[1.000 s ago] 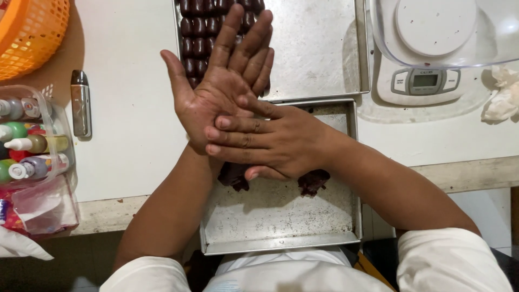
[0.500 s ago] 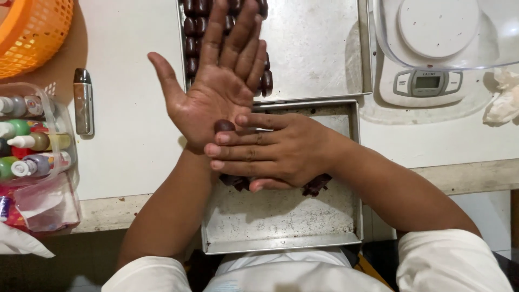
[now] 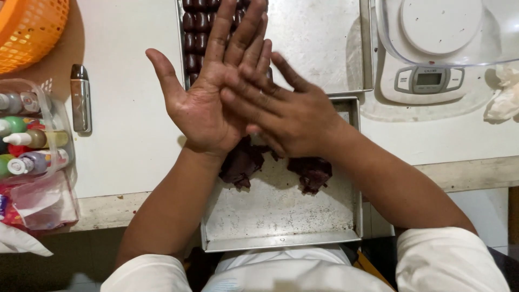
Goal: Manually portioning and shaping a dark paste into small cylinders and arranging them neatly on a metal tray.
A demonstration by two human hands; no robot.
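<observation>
Here, the left hand (image 3: 208,103) is held flat and wide open, palm up, above the near metal tray (image 3: 281,221). The right hand (image 3: 286,116) is laid across it, fingers stretched; whether a piece of dough is pressed between the palms cannot be told. Two dark brown dough lumps (image 3: 243,162) remain on the near tray, just below the hands. Beyond that tray, a second tray (image 3: 319,48) carries a few rows of finished dark balls (image 3: 195,32), mostly unfilled. Right of it stands a white kitchen scale (image 3: 432,59); well to the left, coloured bottles (image 3: 27,140) and an orange basket (image 3: 30,27).
</observation>
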